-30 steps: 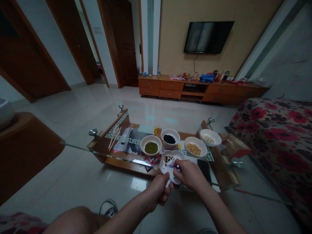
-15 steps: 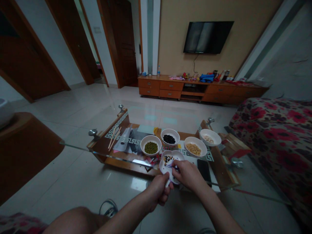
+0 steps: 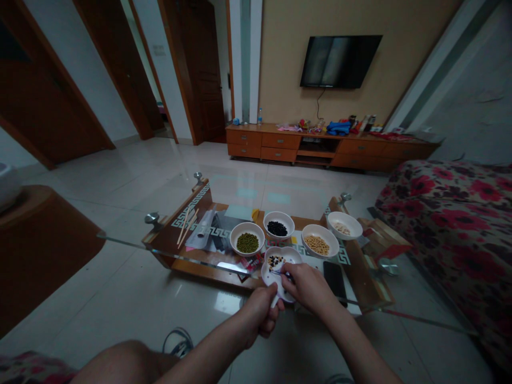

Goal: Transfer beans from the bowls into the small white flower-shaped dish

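My left hand (image 3: pixel 262 312) is closed around the short handle of a white flower-shaped dish (image 3: pixel 294 255) at the near edge of the glass table. Mixed black, yellow and white beans (image 3: pixel 275 262) lie in the dish's far left part. Over the dish, my right hand (image 3: pixel 307 285) pinches slim tweezers (image 3: pixel 277 272), their tips pointing left close to the beans. Behind the dish stand white bowls of green beans (image 3: pixel 248 243), black beans (image 3: pixel 277 229), yellow soybeans (image 3: pixel 317 245) and pale white pieces (image 3: pixel 342 229).
Wooden chopsticks (image 3: pixel 187 228) and a rolled clear plastic sheet (image 3: pixel 205 226) are on the left of the glass table (image 3: pixel 160 253). A dark phone (image 3: pixel 335 281) lies right of my right hand. A flowered sofa (image 3: pixel 460 213) stands at the right.
The hands stay almost where they were, with the tweezers still over the dish. The whole view has shifted very slightly. No bowl has visibly moved.
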